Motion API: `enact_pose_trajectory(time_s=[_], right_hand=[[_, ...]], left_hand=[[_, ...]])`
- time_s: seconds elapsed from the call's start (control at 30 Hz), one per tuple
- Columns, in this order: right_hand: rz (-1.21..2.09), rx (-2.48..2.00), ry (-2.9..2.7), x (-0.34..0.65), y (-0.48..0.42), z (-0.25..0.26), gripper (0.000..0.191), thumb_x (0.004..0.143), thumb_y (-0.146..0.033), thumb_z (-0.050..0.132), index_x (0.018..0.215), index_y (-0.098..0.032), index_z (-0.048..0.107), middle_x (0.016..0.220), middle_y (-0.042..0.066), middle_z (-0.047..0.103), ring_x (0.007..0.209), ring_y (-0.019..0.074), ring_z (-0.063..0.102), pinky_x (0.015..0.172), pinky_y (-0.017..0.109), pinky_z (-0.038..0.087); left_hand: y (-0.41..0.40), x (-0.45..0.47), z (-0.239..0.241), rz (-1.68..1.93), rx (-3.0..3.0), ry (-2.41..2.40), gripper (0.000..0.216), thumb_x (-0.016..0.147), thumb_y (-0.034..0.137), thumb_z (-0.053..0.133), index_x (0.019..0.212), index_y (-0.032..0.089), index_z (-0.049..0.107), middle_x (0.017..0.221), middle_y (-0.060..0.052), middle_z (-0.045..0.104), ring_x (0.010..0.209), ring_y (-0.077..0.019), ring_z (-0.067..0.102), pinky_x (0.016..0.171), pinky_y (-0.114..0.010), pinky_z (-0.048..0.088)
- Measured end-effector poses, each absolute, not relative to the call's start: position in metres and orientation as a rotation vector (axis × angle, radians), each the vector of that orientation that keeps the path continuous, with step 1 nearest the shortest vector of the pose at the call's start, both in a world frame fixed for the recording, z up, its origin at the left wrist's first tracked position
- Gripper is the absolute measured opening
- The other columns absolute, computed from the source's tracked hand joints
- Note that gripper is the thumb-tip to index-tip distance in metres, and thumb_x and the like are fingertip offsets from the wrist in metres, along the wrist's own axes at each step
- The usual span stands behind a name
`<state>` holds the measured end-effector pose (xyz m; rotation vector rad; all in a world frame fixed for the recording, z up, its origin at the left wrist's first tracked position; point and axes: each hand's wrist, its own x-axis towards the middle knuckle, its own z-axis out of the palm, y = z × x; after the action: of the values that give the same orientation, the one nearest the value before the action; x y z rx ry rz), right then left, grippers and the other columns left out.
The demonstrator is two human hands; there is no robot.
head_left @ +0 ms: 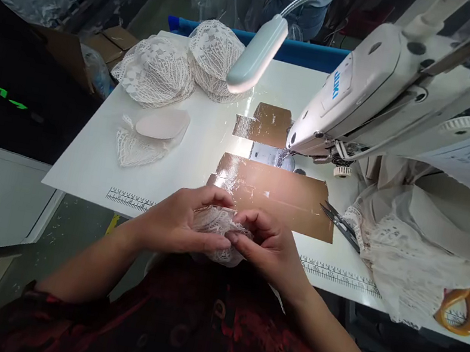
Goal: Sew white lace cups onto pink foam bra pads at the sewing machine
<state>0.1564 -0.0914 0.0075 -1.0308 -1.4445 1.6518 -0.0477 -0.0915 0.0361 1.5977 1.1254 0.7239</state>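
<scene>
Close to my body, at the table's front edge, both hands hold a white lace bra cup [219, 225]. My left hand [184, 219] wraps round its left side, thumb in front and fingers behind. My right hand [271, 243] pinches the lace at the right between thumb and fingers. Part of the cup is hidden by the fingers. Beyond the hands lies brown tape [274, 186] stuck on the table before the sewing machine [349, 93]. To the left a smooth beige pad [162, 122] rests on a piece of lace [137, 148].
Two stacks of lace cups, left [157, 71] and right [210, 44], stand at the back left. A lamp [258, 56] hangs over the table [82, 164]. Scissors with an orange handle [461, 312] lie partly under a lace pile [406, 261] at right. A person [302, 0] is behind.
</scene>
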Motion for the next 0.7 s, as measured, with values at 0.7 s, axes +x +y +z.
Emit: enact_pose_trajectory(time_s=[0.7], right_hand=[[1.213, -1.047, -1.561, 0.153, -0.079, 0.005, 0.007, 0.077, -0.019, 0.066, 0.07, -0.02, 0.067, 0.078, 0.001, 0.071, 0.068, 0.0125, 0.064, 0.063, 0.025, 0.052]], left_hand=[[-0.079, -0.04, 0.023, 0.657, 1.582, 1.009, 0.016, 0.089, 0.03, 0.056, 0.094, 0.017, 0.063, 0.081, 0.0, 0.061, 0.073, -0.0112, 0.054, 0.066, -0.021, 0.043]])
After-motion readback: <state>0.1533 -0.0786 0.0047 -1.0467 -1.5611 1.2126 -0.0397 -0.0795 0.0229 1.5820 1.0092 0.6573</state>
